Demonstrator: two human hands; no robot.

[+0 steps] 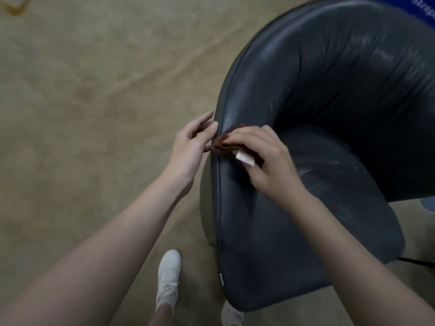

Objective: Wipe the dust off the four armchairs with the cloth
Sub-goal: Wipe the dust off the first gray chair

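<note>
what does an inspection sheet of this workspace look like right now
surface: beige carpet, blotchy, brown mark at the top left corner
job's things: one dark armchair in view, pale dust streaks on its seat; folded brown cloth with a white label on the chair's arm
clutter: nothing seen
grippers: right hand grips the cloth on the arm; left hand open, fingers straight, beside the cloth at the arm's outer edge
cables: thin dark line on the floor by the chair, cable or leg, cannot tell
surroundings: white shoe beside the chair; blue object with white lettering behind it
</note>
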